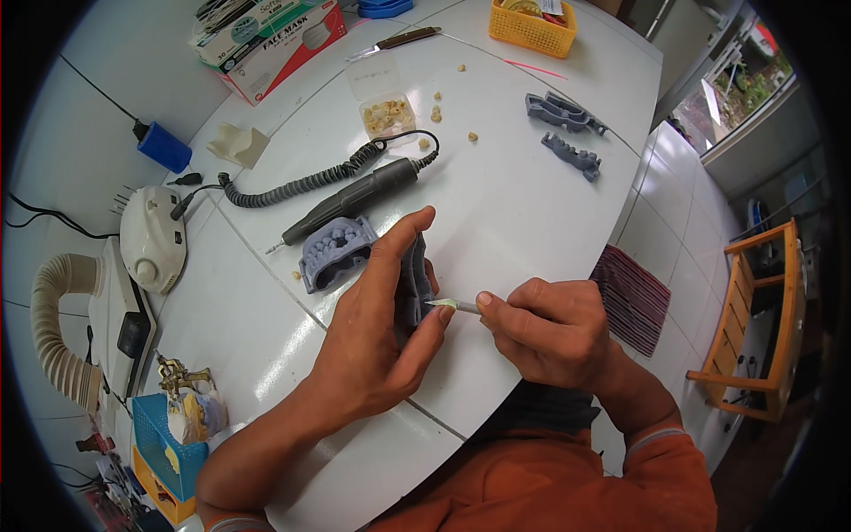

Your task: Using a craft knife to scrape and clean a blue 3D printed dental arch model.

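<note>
My left hand is closed around a grey dental model, with its thumb along the near end and fingers behind. Pinched in my right hand is a slim knife with a small pointed blade. Its tip meets the model's near edge beside my left thumb; much of the handle is hidden in my fist. A second grey dental model with teeth rests on the table just left of my left hand. Behind it lies a dark rotary handpiece with a thin bur at its tip.
A coiled cord runs near the white control unit. Beyond are a small clear box of tooth-coloured pieces, a wooden-handled knife and a yellow basket. Grey model parts lie far right; blue basket stands near left.
</note>
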### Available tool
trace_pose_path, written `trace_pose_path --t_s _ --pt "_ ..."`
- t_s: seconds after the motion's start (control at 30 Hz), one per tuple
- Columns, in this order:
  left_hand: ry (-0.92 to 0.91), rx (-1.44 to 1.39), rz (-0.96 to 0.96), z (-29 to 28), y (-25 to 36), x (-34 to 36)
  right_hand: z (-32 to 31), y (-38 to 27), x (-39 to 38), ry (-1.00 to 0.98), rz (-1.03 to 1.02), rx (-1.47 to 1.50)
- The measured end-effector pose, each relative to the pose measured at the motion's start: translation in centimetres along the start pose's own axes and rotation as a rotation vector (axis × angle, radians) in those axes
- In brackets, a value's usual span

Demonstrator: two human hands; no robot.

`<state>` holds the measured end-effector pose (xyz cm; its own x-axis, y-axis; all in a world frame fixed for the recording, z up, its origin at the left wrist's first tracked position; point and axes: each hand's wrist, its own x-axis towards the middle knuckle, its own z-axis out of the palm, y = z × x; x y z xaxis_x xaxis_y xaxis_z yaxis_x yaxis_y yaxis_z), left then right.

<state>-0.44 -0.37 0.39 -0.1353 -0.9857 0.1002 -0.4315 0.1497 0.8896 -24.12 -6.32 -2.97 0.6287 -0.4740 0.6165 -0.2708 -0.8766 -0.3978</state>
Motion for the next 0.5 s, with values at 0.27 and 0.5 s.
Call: trace_pose_path --t_s 0.27,0.5 --pt "-0.012 -0.013 -0.05 0.0 0.25 0.02 0.07 0.12 -0.14 -0.008 -0.001 0.0" --pt "0.001 -0.006 -0.03 0.01 0.08 0.02 0.09 0.05 -0.03 0.004 -0.005 -0.002"
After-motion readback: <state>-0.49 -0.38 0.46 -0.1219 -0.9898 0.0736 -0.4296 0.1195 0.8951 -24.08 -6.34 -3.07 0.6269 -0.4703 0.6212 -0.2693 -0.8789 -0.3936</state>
